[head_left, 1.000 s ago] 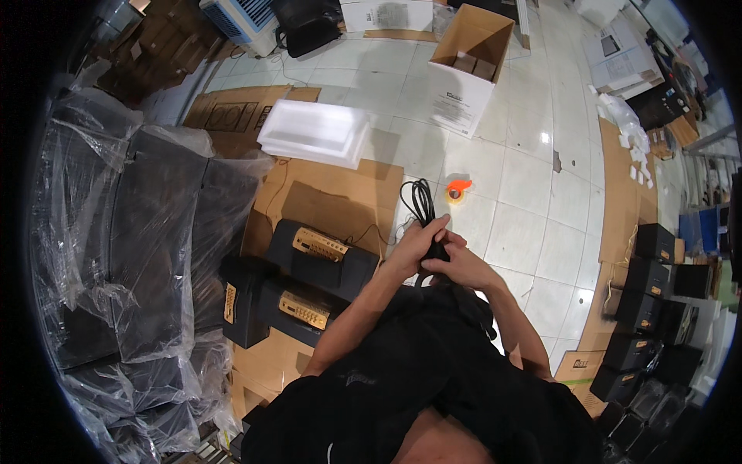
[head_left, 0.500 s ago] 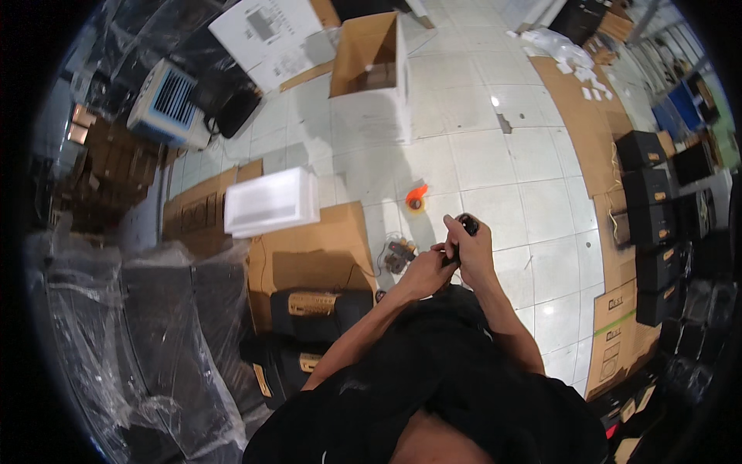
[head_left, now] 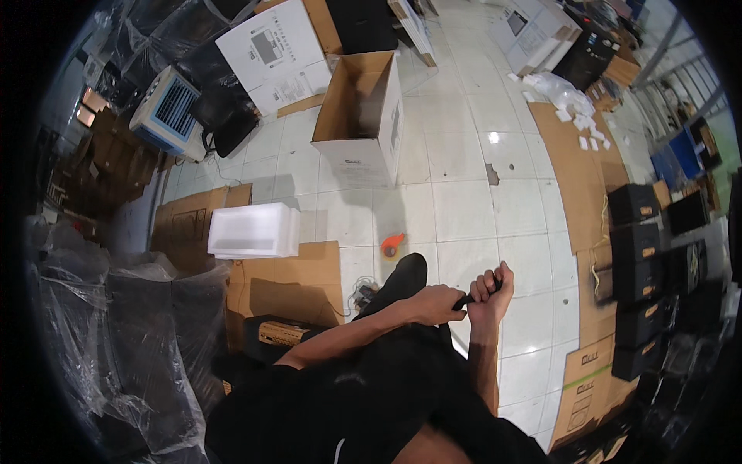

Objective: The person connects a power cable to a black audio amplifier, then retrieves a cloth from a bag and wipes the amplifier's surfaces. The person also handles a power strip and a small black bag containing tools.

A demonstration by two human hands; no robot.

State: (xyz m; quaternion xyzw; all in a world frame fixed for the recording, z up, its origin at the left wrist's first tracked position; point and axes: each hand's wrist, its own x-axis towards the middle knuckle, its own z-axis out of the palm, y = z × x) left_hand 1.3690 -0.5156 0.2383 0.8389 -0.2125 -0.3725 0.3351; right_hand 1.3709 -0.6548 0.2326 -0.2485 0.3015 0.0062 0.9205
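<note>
Grasping: left hand [head_left: 437, 305], right hand [head_left: 487, 295]; grip clenched round black cord [head_left: 464, 302]
Floor [head_left: 471, 205]: orange tape dispenser [head_left: 393, 242] near top-right corner of cardboard [head_left: 326, 267]

Tape [head_left: 391, 250] between left hand [head_left: 437, 304] and box [head_left: 355, 159]

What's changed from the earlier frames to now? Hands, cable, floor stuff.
The right hand has moved apart from the left hand, out to the right. A short stretch of bundled black cable shows between the fists, its loops no longer visible; both hands still hold it. A black-trousered knee has come into view. Unmoved: orange tape dispenser, open white cardboard box, white foam tray.
</note>
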